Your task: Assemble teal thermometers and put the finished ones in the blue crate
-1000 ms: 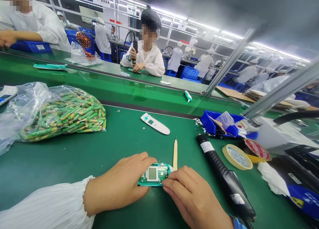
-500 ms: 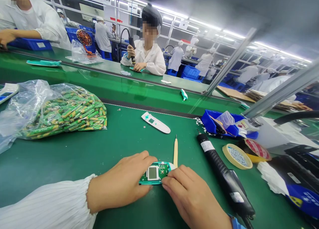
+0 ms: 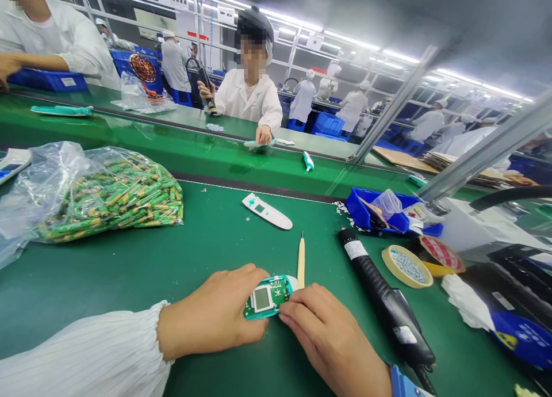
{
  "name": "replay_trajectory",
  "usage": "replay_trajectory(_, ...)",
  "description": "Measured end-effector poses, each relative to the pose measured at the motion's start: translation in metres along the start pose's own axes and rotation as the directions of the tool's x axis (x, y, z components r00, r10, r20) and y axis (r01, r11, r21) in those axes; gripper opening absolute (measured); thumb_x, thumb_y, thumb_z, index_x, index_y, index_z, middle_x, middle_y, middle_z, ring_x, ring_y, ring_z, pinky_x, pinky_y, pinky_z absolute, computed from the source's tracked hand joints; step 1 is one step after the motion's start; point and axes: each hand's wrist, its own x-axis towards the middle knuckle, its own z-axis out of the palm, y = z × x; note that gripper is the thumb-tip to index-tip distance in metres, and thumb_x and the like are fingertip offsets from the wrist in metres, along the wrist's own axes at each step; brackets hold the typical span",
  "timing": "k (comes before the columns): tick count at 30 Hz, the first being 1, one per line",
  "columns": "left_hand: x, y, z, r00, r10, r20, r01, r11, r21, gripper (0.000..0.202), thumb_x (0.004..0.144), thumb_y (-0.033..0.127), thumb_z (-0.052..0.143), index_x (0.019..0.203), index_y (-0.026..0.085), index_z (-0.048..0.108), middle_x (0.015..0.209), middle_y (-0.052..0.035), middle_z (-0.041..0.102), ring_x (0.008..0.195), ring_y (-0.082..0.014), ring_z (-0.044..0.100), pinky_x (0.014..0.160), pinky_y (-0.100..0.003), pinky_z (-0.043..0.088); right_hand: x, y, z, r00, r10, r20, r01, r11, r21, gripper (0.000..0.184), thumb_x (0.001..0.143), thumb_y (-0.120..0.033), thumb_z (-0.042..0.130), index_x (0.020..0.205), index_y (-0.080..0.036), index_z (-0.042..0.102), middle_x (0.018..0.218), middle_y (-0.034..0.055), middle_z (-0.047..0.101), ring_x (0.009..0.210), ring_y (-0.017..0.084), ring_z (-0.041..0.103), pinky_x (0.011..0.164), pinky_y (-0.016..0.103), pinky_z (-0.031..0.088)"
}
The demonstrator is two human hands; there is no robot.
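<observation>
My left hand (image 3: 211,313) is closed around the left end of a teal device housing (image 3: 246,315), thumb below and fingers above. In the housing sits a green circuit board (image 3: 279,290) with a small grey display (image 3: 261,298). At the housing's right end, the bent fingers of my right hand (image 3: 334,333) pinch its lower edge; their tips are partly hidden. Just beyond that hand lies a cream-handled, thin-tipped tool (image 3: 301,262). Farther up the green mat is a white cover (image 3: 273,214) with a window. A black electric screwdriver (image 3: 383,296) lies to the right.
A clear bag of green-and-yellow parts (image 3: 125,198) lies at left. At right are a round dish of screws (image 3: 407,266) and a blue bin (image 3: 354,207). Across the green conveyor (image 3: 207,155), a co-worker's hand (image 3: 264,134) touches a light-coloured part.
The housing has tilted slightly in my hands, its right end higher. Opposite, the co-worker has raised the screwdriver off the work and moved a part towards the conveyor.
</observation>
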Motion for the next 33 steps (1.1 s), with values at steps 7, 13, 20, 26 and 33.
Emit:
replay_trajectory(7,0.001,0.003,0.001,1.0,0.012,-0.009,-0.012,1.0,0.004,0.019,0.074,0.028,0.049,0.092,0.025,0.052,0.088,0.001,0.058,0.078,-0.0198,0.056,0.066,-0.027,0.036,0.0,0.004,-0.005,0.997,-0.044,0.065,0.044,0.999,0.001,0.027,0.091,-0.011,0.035,0.087,-0.018,0.06,0.076,0.0035,0.059,0.065,0.014,0.05,0.056,0.027,0.041)
replay_trajectory(13,0.001,0.006,0.001,1.0,-0.014,0.007,0.014,1.0,-0.024,0.007,0.073,0.028,0.05,0.079,0.024,0.049,0.075,0.0039,0.06,0.066,-0.0174,0.055,0.058,-0.025,0.033,-0.001,0.004,-0.004,0.996,-0.02,0.084,0.018,1.0,0.025,0.024,0.091,-0.013,0.037,0.086,-0.017,0.06,0.077,0.0033,0.058,0.066,0.015,0.05,0.058,0.028,0.042)
replay_trajectory(20,0.005,0.011,0.001,0.997,-0.075,0.007,0.075,0.997,-0.008,0.015,0.079,0.037,0.046,0.079,0.023,0.05,0.073,0.0023,0.06,0.064,-0.0178,0.053,0.058,-0.026,0.033,-0.003,0.005,-0.004,0.997,-0.008,0.075,0.005,0.999,0.048,0.024,0.091,-0.013,0.038,0.081,-0.017,0.06,0.074,0.0031,0.057,0.066,0.015,0.05,0.058,0.027,0.043)
replay_trajectory(26,0.008,0.011,0.003,0.995,-0.096,0.004,0.096,0.995,0.024,0.018,0.08,0.041,0.045,0.081,0.024,0.05,0.072,0.0027,0.059,0.064,-0.0179,0.052,0.058,-0.027,0.033,-0.004,0.007,-0.005,0.996,-0.012,0.091,0.005,0.997,0.073,0.021,0.09,-0.012,0.04,0.083,-0.016,0.06,0.076,0.0041,0.058,0.066,0.016,0.049,0.058,0.027,0.043)
replay_trajectory(33,0.009,0.012,0.004,0.995,-0.099,0.007,0.099,0.994,0.038,0.015,0.081,0.039,0.044,0.078,0.024,0.045,0.069,0.0053,0.056,0.062,-0.0158,0.05,0.057,-0.026,0.031,-0.002,0.008,-0.005,0.994,0.003,0.105,-0.013,0.996,0.093,0.018,0.088,-0.01,0.043,0.083,-0.016,0.06,0.077,0.0043,0.057,0.068,0.016,0.049,0.059,0.027,0.042)
